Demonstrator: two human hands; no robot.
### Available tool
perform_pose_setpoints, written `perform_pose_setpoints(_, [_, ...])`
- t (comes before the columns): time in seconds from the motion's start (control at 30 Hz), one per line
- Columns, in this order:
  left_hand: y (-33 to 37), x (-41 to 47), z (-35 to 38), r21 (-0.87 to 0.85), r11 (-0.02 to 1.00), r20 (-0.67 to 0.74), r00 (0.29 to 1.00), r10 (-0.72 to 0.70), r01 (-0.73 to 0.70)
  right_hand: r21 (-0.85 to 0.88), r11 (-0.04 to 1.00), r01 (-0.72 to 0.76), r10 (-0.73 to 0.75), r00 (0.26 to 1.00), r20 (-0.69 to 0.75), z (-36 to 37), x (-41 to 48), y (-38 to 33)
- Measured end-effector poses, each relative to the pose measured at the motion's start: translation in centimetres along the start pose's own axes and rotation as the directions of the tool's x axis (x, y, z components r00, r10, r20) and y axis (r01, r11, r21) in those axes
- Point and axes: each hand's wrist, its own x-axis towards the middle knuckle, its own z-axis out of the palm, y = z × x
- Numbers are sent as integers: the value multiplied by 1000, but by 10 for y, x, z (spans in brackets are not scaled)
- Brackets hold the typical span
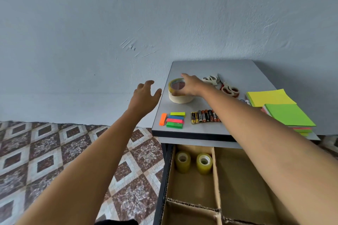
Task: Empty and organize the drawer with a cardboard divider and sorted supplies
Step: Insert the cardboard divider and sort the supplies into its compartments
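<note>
Right hand [190, 86] is on the tape [181, 99], thumb curled against the near side and palm draped over the top, so that reads as a grasp. The fingers on the far side are out of sight. The tape sits near the table's [237, 71] left edge, toward the back. Left hand [146, 91] hangs in the air just off that left edge, fingers spread, holding nothing. Along the front edge lie the coloured tabs [174, 119] at the left corner, then a row of batteries [203, 116]. Scissors [229, 87] lie behind the right forearm and bright pads [289, 115] are stacked at the right edge. Below, the drawer [165, 179] is open with the divider [216, 179] fitted, and two clear rolls [204, 162] stand in the back-left compartment. So emptying looks done and we're in the sorting stage, tape first. The next move calls for lifting this one clear and bringing it down beside those rolls without knocking the divider wall. It's hard to tell whether it is one roll or a yellow-rimmed one stacked on a cream one. The forearm covers the right end of the battery row and some small items by the pads, and the drawer's near and right parts are cut off.
</note>
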Motion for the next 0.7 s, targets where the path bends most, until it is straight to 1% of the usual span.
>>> perform_pose_setpoints(0.2, [16,15,15,-48,999,96,995,25,-21,144,989,29,-8,990,-140,-16,-4,22])
perform_pose_setpoints(0.3, [32,26,28,-53,998,192,981,30,-20,215,976,23,22,979,-201,-27,-12,35])
perform_pose_setpoints(0.37, [41,33,37,-38,999,272,962,15,-5,240,970,26,33,971,-236,-33,-18,44])
perform_pose_setpoints(0.43, [47,41,46,-27,999,323,946,-7,16,247,968,38,28,966,-259,-39,-26,52])
perform_pose_setpoints(0.57, [50,49,60,12,1000,339,941,4,-9,258,965,54,18,963,-269,-44,-40,62])
perform_pose_setpoints(0.7, [50,49,62,4,1000,265,964,16,-18,275,959,65,17,959,-282,-45,-53,65])
